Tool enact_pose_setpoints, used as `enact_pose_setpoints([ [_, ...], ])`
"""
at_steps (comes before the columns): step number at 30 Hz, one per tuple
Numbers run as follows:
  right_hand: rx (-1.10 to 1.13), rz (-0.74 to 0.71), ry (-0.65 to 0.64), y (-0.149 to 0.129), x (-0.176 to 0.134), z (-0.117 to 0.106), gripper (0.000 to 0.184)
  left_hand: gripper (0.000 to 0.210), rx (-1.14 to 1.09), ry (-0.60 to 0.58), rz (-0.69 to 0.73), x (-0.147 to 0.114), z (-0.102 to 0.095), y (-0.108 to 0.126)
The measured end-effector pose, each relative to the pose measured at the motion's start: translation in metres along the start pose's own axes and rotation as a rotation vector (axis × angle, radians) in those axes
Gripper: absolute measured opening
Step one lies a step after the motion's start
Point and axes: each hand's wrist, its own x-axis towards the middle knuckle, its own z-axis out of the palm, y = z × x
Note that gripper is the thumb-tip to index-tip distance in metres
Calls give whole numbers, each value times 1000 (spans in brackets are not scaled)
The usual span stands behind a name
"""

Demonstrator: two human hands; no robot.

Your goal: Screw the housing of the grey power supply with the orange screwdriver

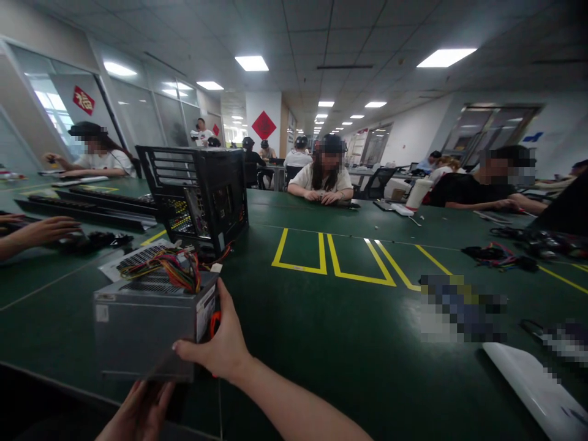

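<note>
A grey computer power supply (142, 334) is between my two hands at the front left, with a bundle of coloured cables (181, 269) lying over its top. My right hand (225, 343) grips its right side, thumb on the near face and fingers along the labelled end. From below, my left hand (142, 407) supports the near lower edge, its fingertips partly hidden underneath. Something orange (215, 323) shows behind my right palm; its kind is unclear. Just beyond the power supply stands a black open computer case (199, 196).
A green table (294, 343) carries yellow tape outlines (298, 268). At the left a co-worker's hand (50, 229) is near dark cables and long black panels (92, 205). A white object (533, 386) lies front right, cable bundles (498, 254) beyond it. Other people sit around.
</note>
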Motion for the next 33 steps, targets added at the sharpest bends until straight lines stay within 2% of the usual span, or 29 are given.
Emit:
enact_pose_setpoints([
  [5, -8, -9, 37, -9, -8, -8, 112, 46, -54, -18, -68, -9, 1, -4],
  [9, 128, 116, 188, -17, -6, -35, 103, 48, -108, -120, -68, -19, 19, -19],
  [11, 146, 255, 306, -21, -5, -55, 93, 47, -118, -209, -116, -25, 32, -30],
  [13, 149, 454, 438, -23, -5, -78, 82, 44, -97, -266, -161, -30, 47, -44],
  [16, 142, 537, 512, -24, -9, -117, 64, 40, -65, -312, -221, -36, 69, -66],
  [20, 117, 620, 570, -26, -13, -174, 32, 38, 14, -475, -331, -40, 96, -95],
  [24, 69, 711, 609, -40, -10, -230, 24, 34, 121, -584, -400, -44, 116, -120],
  [29, 13, 778, 605, -53, 4, -278, 30, 23, 380, -677, -319, -42, 122, -137],
  [33, -27, 815, 568, -49, 10, -296, 33, 20, 524, -776, -116, -25, 119, -132],
])
